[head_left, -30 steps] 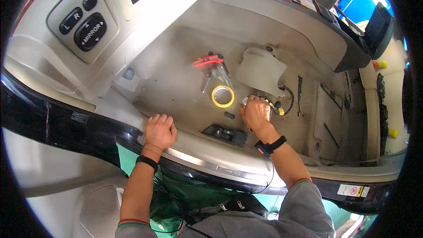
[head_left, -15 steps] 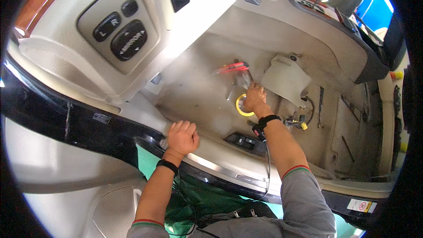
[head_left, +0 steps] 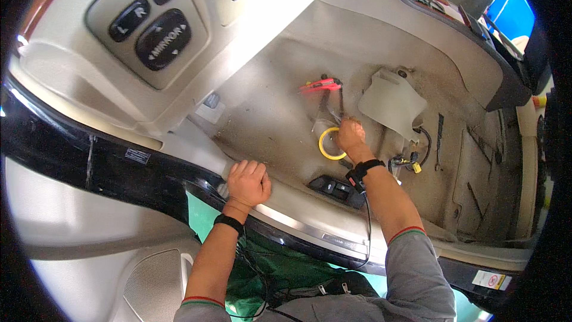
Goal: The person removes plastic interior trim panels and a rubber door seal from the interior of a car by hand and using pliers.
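My right hand (head_left: 353,135) is closed at the lower end of a thin dark shaft that reaches up toward a pinkish-red tool piece (head_left: 323,85); blur hides its exact kind and whether the two are joined. A yellow ring like a roll of tape (head_left: 322,143) lies against the floor carpet, right beside this hand's fingers. Clear, thin material (head_left: 322,124) shows near the ring. On the car's door sill leans my left hand (head_left: 249,183), its fingers curled in with nothing visible in them.
Beige carpet (head_left: 262,113) covers the stripped car floor. A pale flap (head_left: 393,102) lies beyond my right hand, with a wire and yellow connector (head_left: 415,167) nearer. A black switch panel (head_left: 333,191) lies by the sill. The door panel (head_left: 119,83) rises at left.
The view has shifted slightly, so the floor things sit a little farther right. My right hand and the pinkish-red piece stay close together; the left hand keeps leaning on the sill.
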### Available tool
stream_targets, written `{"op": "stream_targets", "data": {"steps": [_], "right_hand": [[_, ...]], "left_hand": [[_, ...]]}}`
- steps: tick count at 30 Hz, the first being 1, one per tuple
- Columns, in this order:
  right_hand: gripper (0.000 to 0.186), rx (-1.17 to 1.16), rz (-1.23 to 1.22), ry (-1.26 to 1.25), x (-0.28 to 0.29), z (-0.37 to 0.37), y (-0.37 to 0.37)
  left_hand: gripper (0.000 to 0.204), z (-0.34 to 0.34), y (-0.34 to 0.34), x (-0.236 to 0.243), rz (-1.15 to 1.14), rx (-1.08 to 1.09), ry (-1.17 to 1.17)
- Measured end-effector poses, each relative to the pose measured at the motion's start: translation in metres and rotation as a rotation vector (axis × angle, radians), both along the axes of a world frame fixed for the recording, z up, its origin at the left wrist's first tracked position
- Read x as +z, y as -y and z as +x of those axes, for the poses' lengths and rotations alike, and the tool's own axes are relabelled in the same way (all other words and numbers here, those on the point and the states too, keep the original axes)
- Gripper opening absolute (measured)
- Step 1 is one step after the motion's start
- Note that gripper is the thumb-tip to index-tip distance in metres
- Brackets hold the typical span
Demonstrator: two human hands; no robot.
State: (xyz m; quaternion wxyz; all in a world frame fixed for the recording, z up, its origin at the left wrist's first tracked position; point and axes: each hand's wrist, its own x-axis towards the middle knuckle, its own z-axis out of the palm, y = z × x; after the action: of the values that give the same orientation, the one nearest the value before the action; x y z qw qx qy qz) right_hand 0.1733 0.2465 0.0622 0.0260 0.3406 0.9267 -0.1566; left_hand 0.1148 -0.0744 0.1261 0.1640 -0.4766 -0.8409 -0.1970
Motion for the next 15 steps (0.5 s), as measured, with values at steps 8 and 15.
{"op": "stream_targets", "data": {"steps": [8, 15], "right_hand": [[0.040, -0.092, -0.208, -0.149, 0.007, -0.004, -0.008], [0.069, -0.281, -0.311, -0.122, 0.019, -0.048, -0.026]], "left_hand": [[0.014, 0.002, -0.001, -0.002, -0.010, 0.021, -0.014], [0.014, 0.001, -0.001, 0.000, -0.003, 0.011, 0.010]]}}
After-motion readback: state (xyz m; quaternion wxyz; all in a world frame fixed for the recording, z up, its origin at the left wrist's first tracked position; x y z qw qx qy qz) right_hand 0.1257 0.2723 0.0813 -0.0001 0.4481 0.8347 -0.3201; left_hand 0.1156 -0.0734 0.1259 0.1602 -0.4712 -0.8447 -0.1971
